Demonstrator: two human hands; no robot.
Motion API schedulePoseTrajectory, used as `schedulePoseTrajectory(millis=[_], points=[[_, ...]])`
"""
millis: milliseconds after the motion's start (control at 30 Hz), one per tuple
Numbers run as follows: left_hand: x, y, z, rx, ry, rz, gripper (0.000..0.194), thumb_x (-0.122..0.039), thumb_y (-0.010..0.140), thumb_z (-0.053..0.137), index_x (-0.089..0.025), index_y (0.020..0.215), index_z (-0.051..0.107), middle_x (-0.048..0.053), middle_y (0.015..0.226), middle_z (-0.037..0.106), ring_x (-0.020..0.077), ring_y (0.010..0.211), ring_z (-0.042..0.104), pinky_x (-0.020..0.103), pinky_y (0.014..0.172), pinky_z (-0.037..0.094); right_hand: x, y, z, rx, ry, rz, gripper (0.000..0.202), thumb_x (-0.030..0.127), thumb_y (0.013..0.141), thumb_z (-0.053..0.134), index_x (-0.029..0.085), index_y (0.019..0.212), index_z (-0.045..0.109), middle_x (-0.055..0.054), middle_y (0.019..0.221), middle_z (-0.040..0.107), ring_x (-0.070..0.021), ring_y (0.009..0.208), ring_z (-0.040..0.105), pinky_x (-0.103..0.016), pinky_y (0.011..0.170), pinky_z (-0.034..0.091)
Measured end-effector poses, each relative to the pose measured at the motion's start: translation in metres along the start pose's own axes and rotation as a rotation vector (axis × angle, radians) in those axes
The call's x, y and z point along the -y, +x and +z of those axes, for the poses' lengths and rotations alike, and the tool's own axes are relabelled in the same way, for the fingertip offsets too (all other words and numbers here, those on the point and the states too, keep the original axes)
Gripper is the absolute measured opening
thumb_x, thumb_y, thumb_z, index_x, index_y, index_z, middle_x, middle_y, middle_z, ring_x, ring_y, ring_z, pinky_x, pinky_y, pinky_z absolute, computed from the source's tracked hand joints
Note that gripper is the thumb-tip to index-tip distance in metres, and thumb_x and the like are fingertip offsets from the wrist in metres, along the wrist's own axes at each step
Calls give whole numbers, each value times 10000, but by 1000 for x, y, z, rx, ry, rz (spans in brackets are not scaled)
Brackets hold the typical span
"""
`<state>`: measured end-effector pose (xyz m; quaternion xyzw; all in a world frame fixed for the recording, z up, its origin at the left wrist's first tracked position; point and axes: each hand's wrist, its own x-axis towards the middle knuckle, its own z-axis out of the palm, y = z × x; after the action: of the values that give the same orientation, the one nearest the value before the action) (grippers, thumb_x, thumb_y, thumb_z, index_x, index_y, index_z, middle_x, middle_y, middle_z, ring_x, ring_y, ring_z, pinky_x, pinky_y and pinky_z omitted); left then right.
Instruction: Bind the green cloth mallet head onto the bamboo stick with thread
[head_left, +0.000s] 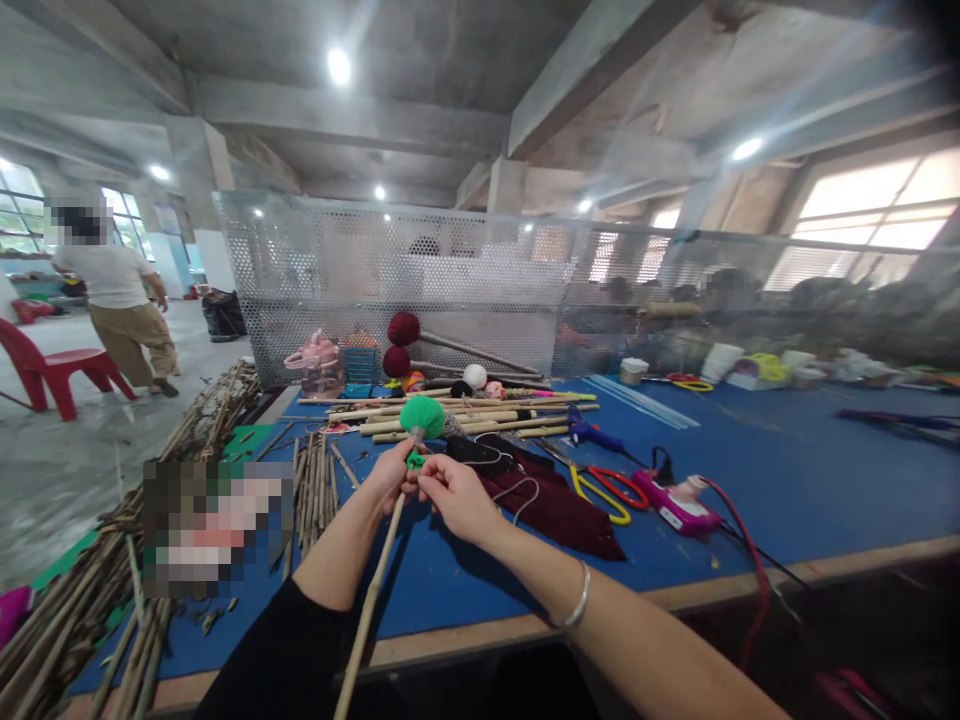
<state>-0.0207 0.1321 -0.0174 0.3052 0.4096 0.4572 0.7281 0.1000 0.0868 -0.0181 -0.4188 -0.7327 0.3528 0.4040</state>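
"Where's the stick [370, 592]?"
"Clamped in the left hand [390, 474], green ball [422, 416] just above. Beside it, the right hand [459, 494] pinches green cloth [414, 460], apparently fastening it."
"And next?"
"Likely steady grip, snug tension."

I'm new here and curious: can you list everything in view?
Table: one, blue, foreground
Green-headed stick: one, pale shaft, centre
Balls on rods: two, dark red, back of table
Pale sticks: several, beige, table centre
Cloth: one heap, mostly dark red, right of stick
Scissors: count unclear, red and yellow handles, beside cloth
Gun-shaped tool: one, blue, behind scissors
Power strip: one, magenta, right of scissors
Twigs: many, brown, left
Mesh panels: several, grey, behind table
Chair: one, red, left
Person: one clearly seen, white shirt, left
Lights: several, white, ceiling
Other small items: uncounted, mixed colours, back of table
Left hand: one, bare, on stick below green ball
Right hand: one, bare, at green wrapping
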Motion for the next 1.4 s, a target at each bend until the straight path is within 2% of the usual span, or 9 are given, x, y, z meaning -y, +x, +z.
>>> schedulePoseTrajectory(millis=[167, 333, 400, 533, 600, 867, 1133, 1267, 1400], points=[[-1, -3, 1, -22, 22, 34, 258, -403, 832, 426, -158, 755, 454, -70, 426, 380, 4, 277, 208, 110, 300, 104, 10, 5, -20, -113, -295, -76, 95, 183, 757, 456, 188, 680, 512, -23, 767, 572, -145, 731, 522, -260, 695, 411], [0, -2, -2, -65, 134, 76, 223, -362, 849, 395, -161, 753, 401, 35, 668, 599, 1, 319, 229, 126, 319, 108, 7, 11, -76, 866, -414, 179, 92, 264, 637, 634, 181, 599, 619, 20, 527, 559, -117, 467, 489, -228, 477, 376], [1, 0, -4, -121, 185, 86, 226, -365, 848, 387, -161, 753, 405, 26, 657, 585, 7, 325, 246, 132, 326, 123, -3, 25, -96, 761, -333, 238, 188, 351, 688, 593, 179, 734, 653, 10, 581, 589, -112, 473, 498, -215, 459, 370], [3, 3, -6, -163, 231, 85, 245, -394, 830, 407, -165, 744, 425, -54, 509, 429, 25, 323, 268, 140, 339, 138, -37, 69, -106, 62, -535, 206, 204, 318, 746, 545, 157, 805, 656, -22, 657, 614, -124, 587, 532, -218, 556, 380], [3, 3, -6, -153, 232, 76, 263, -420, 817, 422, -168, 740, 427, -73, 489, 378, 22, 319, 245, 142, 347, 127, -52, 89, -99, -68, -615, 238, 193, 305, 705, 601, 158, 814, 660, -40, 699, 625, -150, 658, 552, -232, 599, 382], [5, 5, -7, -154, 222, 60, 320, -496, 779, 447, -178, 753, 415, -84, 498, 345, 21, 334, 237, 145, 362, 115, -40, 153, -92, 14, -387, 323, 212, 220, 660, 643, 135, 494, 543, -19, 442, 512, -121, 453, 477, -238, 494, 395], [2, 3, -6, -165, 199, 62, 317, -488, 783, 446, -176, 745, 409, -92, 490, 321, 11, 328, 207, 144, 364, 89, 47, 220, -133, -246, -10, 28, 115, 220, 851, 412, 167, 763, 461, -44, 875, 591, -73, 665, 511, -164, 543, 408], [2, 3, -6, -164, 190, 59, 329, -498, 770, 468, -176, 738, 408, -95, 484, 315, 8, 325, 199, 142, 361, 90, 59, 205, -160, -317, 126, -250, 107, 218, 775, 512, 159, 698, 471, -35, 854, 578, -93, 752, 500, -154, 549, 380], [3, 6, -7, -150, 191, 63, 312, -478, 765, 485, -177, 739, 408, -95, 483, 318, 7, 324, 192, 141, 358, 88, 30, 157, -174, 90, -197, 129, 111, 208, 680, 620, 141, 647, 537, -44, 685, 586, -113, 620, 515, -211, 535, 397]])
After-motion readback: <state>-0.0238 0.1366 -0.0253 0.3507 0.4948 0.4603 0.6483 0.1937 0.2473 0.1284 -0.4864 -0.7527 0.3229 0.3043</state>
